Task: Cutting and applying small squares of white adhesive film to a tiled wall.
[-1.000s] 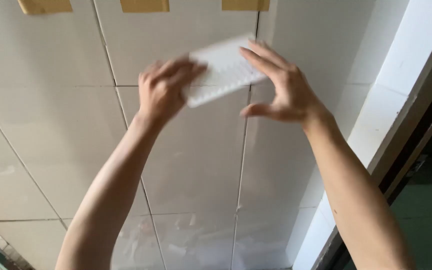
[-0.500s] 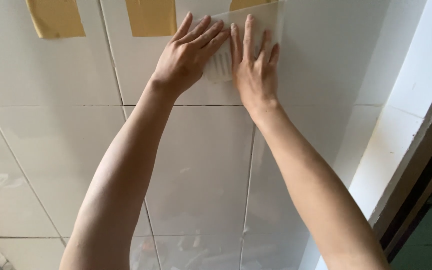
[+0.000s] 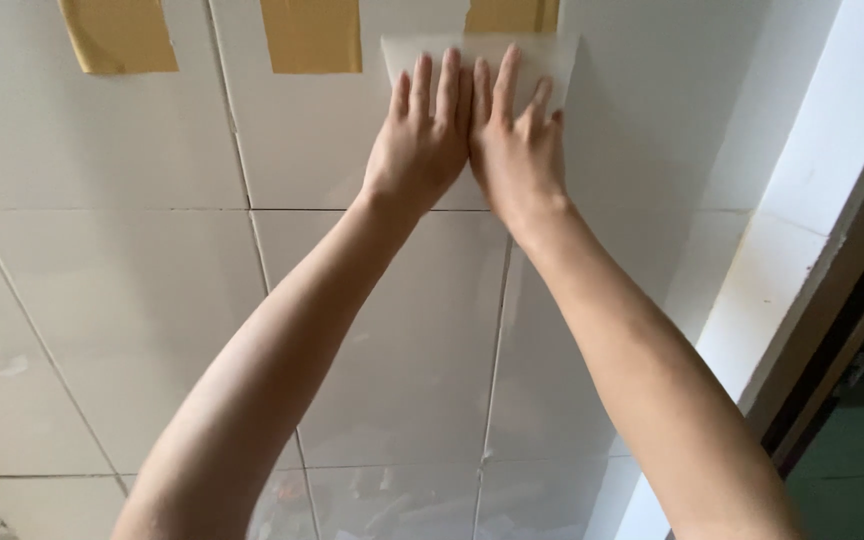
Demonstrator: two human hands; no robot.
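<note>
Both hands flat against a white tiled wall [image 3: 132, 300], side by side, touching along the index fingers. Left hand [image 3: 422, 140] open, palm down, fingers straight and close together, pressing on a pale translucent sheet [image 3: 552, 60]. Right hand [image 3: 514, 140] likewise open and flat on the same sheet, fingers slightly spread. Neither hand grips anything; both only press.

Sheet sits near the wall's upper edge in view, toward the right, across a vertical grout line. Its top left corner and right edge show clear of the fingers; its lower part is hidden under the palms.

Three tan tape strips stuck along the top of the wall: one at far left [image 3: 118, 35], one just left of the sheet [image 3: 310, 35], one directly above the sheet [image 3: 512, 14], touching or overlapping its top edge.

White door frame [image 3: 802, 240] runs down the wall's right edge; dark opening beyond.
</note>
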